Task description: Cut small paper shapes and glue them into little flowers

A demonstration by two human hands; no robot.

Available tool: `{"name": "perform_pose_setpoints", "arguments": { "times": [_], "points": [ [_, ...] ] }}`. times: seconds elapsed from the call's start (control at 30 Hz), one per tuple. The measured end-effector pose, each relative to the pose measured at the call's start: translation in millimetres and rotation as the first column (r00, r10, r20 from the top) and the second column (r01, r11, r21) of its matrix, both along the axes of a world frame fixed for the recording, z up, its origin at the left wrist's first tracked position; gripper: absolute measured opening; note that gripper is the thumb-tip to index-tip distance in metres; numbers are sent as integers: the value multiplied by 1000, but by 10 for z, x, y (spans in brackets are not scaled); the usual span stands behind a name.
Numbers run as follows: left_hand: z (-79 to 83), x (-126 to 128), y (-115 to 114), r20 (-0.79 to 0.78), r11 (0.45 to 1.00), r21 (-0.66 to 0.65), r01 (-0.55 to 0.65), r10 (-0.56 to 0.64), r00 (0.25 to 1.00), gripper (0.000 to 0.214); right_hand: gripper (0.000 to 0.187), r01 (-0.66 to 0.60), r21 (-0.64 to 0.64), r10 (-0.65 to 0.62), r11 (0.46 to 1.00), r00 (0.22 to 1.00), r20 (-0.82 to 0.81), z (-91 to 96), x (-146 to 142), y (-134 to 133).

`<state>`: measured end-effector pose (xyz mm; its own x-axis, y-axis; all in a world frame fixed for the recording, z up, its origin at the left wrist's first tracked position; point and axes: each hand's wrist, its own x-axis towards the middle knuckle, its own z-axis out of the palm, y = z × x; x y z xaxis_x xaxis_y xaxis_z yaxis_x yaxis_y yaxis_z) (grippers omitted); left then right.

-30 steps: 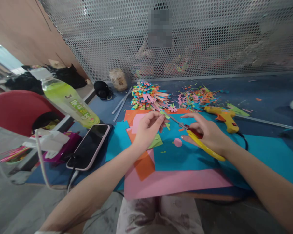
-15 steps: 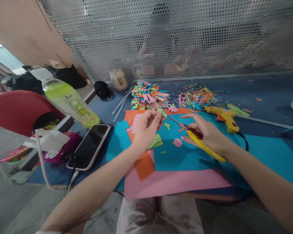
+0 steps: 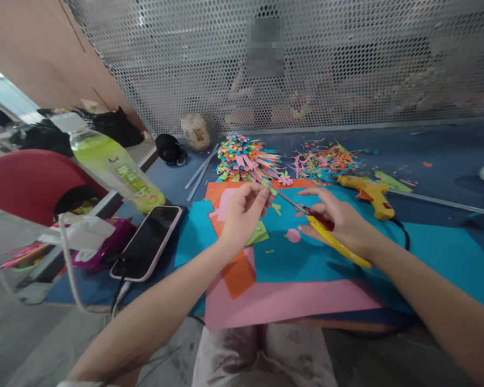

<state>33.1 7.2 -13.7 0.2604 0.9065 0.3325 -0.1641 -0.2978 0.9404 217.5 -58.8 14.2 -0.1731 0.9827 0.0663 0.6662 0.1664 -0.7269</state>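
Between the thumb and fingers of my left hand (image 3: pixel 246 212) is a small green paper piece (image 3: pixel 271 188). My right hand (image 3: pixel 339 217) grips scissors (image 3: pixel 333 239) with yellow and dark red handles, their blades pointing at the green piece. Under both hands lies a blue paper sheet (image 3: pixel 298 263) over a pink sheet (image 3: pixel 282 306). On the blue sheet are a round scalloped pink cutout (image 3: pixel 293 235), a green scrap (image 3: pixel 276 208) and a folded green piece (image 3: pixel 260 232). A pink paper flower (image 3: pixel 285 179) rests beyond my fingertips.
At the back stand a fringed multicoloured paper bundle (image 3: pixel 244 158) and a heap of paper shreds (image 3: pixel 326 161). A yellow glue gun (image 3: pixel 367 196) lies right, its cord near my right wrist. Left are a phone (image 3: pixel 149 244) and a drink bottle (image 3: pixel 113 161). Perforated metal (image 3: pixel 185 70) closes the back.
The green piece by the scissor tips looks narrower or turned slightly. Both hands stay almost in place, holding the same things. A person at the far left has shifted into view a little more.
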Motion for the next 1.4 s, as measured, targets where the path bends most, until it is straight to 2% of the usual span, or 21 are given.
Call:
{"name": "perform_pose_setpoints", "arguments": {
  "times": [0.43,1.13,1.4],
  "points": [
    [-18,11,13,25,1000,-10,14,-14,1000,19,48,4,50,-7,999,998,64,-38,22,6],
    [-53,29,17,46,995,-52,80,-77,996,20,52,31,63,-39,998,991,130,-53,17,18],
    [-38,28,5,49,996,-51,74,-72,996,18,50,40,43,-43,998,996,74,-28,17,4]
  ]
}}
